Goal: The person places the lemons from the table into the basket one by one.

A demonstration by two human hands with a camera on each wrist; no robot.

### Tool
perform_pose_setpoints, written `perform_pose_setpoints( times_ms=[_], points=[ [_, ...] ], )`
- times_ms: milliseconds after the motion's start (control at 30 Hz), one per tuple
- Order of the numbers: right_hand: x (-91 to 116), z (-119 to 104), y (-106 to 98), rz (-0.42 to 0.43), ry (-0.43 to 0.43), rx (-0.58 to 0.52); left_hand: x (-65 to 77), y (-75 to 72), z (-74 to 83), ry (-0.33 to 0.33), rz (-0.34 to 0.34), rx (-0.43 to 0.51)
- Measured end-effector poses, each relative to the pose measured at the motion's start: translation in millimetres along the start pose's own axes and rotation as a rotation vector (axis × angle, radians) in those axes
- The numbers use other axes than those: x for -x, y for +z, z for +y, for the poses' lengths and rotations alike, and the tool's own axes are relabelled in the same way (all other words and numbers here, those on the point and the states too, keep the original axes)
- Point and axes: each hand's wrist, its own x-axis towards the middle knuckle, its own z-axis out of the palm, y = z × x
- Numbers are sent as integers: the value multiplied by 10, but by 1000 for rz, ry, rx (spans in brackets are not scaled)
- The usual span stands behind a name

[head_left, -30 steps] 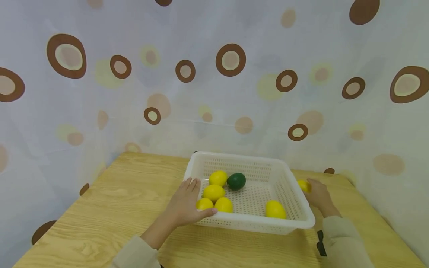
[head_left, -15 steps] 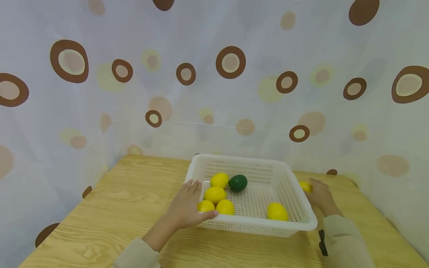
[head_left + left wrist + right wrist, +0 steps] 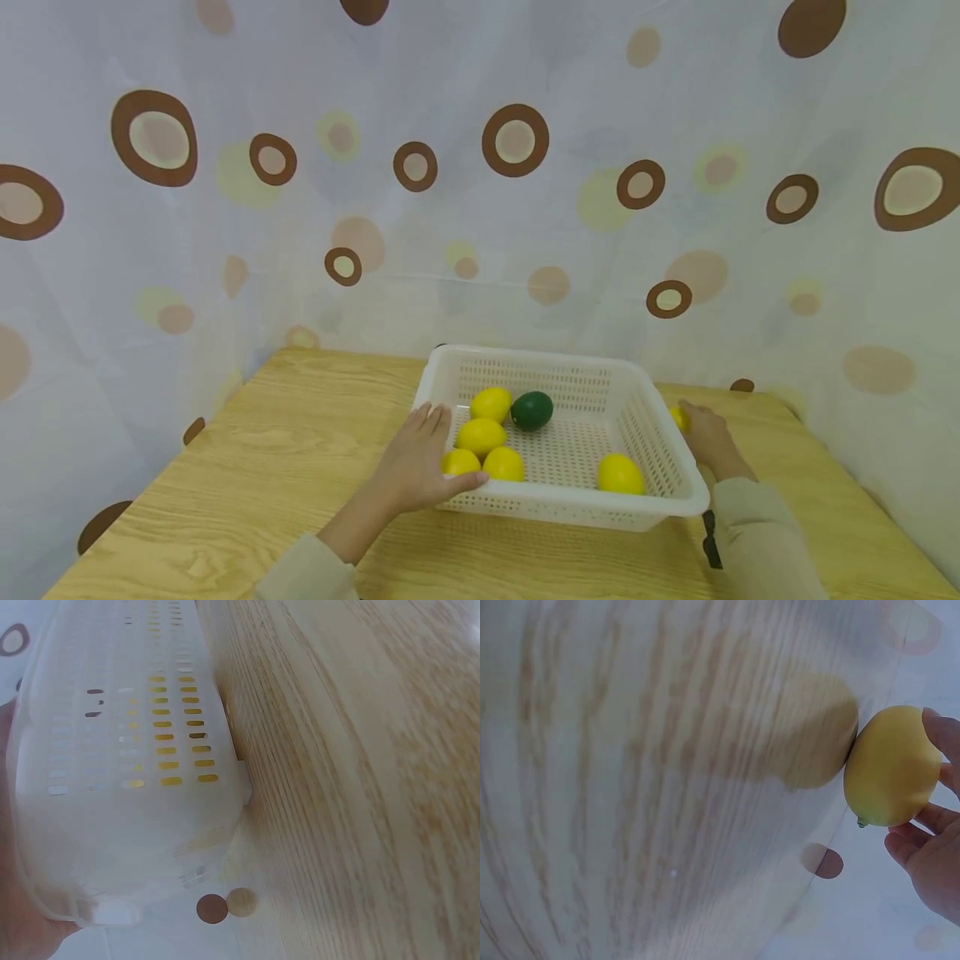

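A white perforated plastic basket [image 3: 540, 498] stands on the wooden table. Inside, several yellow lemons [image 3: 491, 405] lie mostly along its left side, with another lemon [image 3: 621, 474] at the front right and a dark green, egg-shaped fruit [image 3: 532, 412] near the middle. My left hand [image 3: 416, 460] rests over the basket's front left corner, fingers extended across the left rim and thumb along the front rim. Just outside the basket's right wall, my right hand [image 3: 711, 440] grips a lemon [image 3: 892, 766] between thumb and fingers, low at the tabletop; the basket hides part of it in the head view.
The wooden tabletop [image 3: 247, 467] extends left and right of the basket. A patterned curtain [image 3: 465, 208] hangs close behind the basket and along both sides. A small black object [image 3: 710, 540] lies by the right sleeve, partly covered by it.
My right hand and the lemon it grips have shifted slightly left, nearer the basket wall; the sleeve covers more of the black object. My left hand stays on the basket corner.
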Motion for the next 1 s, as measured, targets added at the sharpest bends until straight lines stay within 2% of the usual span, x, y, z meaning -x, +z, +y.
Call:
perform_pose_setpoints(
  times_ms=[300,1000],
  points=[
    [27,56,51,56,-28,33,-4,3,7,-3,-9,-13],
    [71,21,58,26,40,-58,10,-2,7,-8,0,2]
  ],
)
